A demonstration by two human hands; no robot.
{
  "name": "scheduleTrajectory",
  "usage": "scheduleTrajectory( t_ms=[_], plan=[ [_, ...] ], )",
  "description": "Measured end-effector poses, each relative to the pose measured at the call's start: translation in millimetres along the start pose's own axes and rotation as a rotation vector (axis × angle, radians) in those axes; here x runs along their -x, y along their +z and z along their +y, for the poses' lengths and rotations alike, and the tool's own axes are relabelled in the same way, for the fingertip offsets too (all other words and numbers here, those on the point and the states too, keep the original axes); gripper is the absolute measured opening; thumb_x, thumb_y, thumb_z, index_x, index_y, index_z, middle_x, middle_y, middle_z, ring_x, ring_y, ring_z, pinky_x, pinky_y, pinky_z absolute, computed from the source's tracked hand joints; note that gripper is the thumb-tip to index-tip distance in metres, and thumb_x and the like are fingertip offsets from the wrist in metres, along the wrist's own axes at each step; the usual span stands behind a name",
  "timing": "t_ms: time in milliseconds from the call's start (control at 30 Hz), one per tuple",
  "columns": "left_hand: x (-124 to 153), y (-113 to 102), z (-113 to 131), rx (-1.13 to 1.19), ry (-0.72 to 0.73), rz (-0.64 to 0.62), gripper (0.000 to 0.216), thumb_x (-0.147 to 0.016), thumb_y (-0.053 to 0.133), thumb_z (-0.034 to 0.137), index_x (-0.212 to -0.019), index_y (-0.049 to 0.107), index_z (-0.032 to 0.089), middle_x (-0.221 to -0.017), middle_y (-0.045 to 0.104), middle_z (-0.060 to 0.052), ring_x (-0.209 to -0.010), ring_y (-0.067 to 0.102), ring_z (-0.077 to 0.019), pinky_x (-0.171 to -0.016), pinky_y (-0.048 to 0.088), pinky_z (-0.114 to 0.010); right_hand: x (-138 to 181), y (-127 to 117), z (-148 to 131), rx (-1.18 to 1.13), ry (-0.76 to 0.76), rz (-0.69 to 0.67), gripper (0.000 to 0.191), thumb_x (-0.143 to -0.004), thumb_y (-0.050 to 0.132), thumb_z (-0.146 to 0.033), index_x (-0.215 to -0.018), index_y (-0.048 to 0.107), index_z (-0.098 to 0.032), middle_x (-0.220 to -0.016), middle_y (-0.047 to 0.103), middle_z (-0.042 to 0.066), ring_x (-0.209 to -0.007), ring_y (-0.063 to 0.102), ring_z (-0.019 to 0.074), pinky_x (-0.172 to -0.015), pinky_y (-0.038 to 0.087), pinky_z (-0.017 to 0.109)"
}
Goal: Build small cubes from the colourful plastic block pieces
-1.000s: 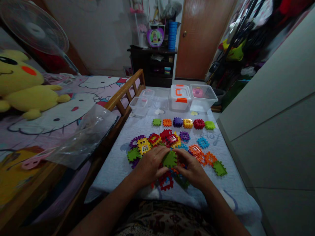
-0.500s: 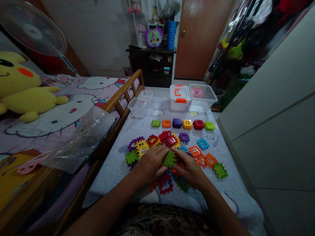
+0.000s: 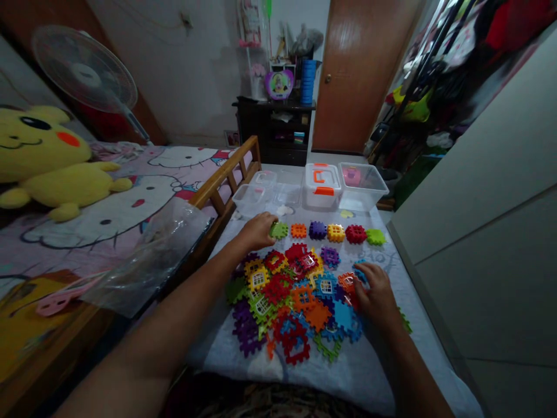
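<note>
My left hand [image 3: 260, 231] is closed, its fingertips on the edge of a light green toothed building block [image 3: 279, 230] at the left end of a row. Along that row stand an orange block [image 3: 298, 230], a purple stack [image 3: 318, 230], a yellow block [image 3: 336, 233], a red block [image 3: 355, 233] and another green block [image 3: 375, 236]. My right hand [image 3: 378, 291] reaches over the right side of a mixed heap, thumb and fingers apart. Beside its fingertips lie a blue block [image 3: 360, 269], partly covered, and an orange window block [image 3: 347, 281].
Interlocking pieces in several colours, such as a flat orange one [image 3: 318, 315], cover the cloth-topped table [image 3: 261, 367]. Clear plastic boxes [image 3: 363, 188] and a lidded box [image 3: 322, 188] stand at the far end. A wooden bed rail [image 3: 226, 174] runs along the left, a pale cabinet [image 3: 491, 232] along the right.
My hands have parted from the green block they held together over the heap. The left went forward to the row's left end, the right moved right. The view has tilted up slightly.
</note>
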State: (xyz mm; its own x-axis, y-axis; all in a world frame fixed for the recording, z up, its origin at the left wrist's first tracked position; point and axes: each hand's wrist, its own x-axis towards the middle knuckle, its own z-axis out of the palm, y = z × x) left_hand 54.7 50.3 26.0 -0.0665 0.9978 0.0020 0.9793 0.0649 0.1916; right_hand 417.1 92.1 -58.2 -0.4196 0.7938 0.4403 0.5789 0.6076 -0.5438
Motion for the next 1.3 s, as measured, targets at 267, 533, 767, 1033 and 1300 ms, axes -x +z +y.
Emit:
scheduleTrajectory(
  t_ms=[267,533,767,1033,1300],
  plan=[
    [-46,21,-20,-0.061,-0.020,-0.146,0.041,-0.067,0.071,0.020,-0.108,0.064,0.019,-0.114,0.066,-0.008,-0.107,0.062,-0.0252,-0.091,0.049,-0.031,12,12,14,0.102,-0.076,0.042,0.026,-0.091,0.049,-0.022,-0.107,0.069,-0.019,-0.108,0.067,0.014,-0.104,0.058,0.0287,-0.094,0.049,0.050],
    [-59,28,-27,-0.035,0.030,-0.177,0.046,-0.065,0.072,0.023,-0.110,0.063,0.021,-0.115,0.067,-0.008,-0.107,0.062,-0.0253,-0.092,0.048,-0.031,15,16,16,0.150,-0.052,-0.025,0.026,-0.091,0.048,-0.021,-0.107,0.069,-0.020,-0.109,0.068,0.012,-0.103,0.059,0.0286,-0.095,0.049,0.049],
    [-63,33,-29,-0.046,0.043,-0.225,0.050,-0.066,0.073,0.027,-0.114,0.062,0.018,-0.122,0.065,-0.011,-0.110,0.062,-0.0260,-0.092,0.048,-0.030,16,16,14,0.169,-0.048,-0.036,0.027,-0.090,0.049,-0.020,-0.107,0.070,-0.020,-0.109,0.068,0.012,-0.104,0.059,0.0282,-0.095,0.048,0.048],
    [-61,39,-32,-0.026,0.026,-0.224,0.063,-0.066,0.074,0.026,-0.127,0.056,0.021,-0.133,0.063,-0.011,-0.118,0.061,-0.0264,-0.098,0.046,-0.032,14,17,14,0.181,-0.032,-0.042,0.027,-0.090,0.047,-0.021,-0.104,0.070,-0.020,-0.107,0.069,0.012,-0.101,0.060,0.0282,-0.094,0.048,0.048],
    [-33,23,-41,0.094,0.047,-0.075,0.083,-0.071,0.071,0.034,-0.145,0.040,0.017,-0.149,0.050,-0.014,-0.130,0.053,-0.0269,-0.109,0.040,-0.035,4,-15,0,0.016,0.090,0.006,0.029,-0.091,0.047,-0.026,-0.110,0.069,-0.020,-0.111,0.070,0.012,-0.106,0.064,0.0266,-0.097,0.050,0.047]
  ],
)
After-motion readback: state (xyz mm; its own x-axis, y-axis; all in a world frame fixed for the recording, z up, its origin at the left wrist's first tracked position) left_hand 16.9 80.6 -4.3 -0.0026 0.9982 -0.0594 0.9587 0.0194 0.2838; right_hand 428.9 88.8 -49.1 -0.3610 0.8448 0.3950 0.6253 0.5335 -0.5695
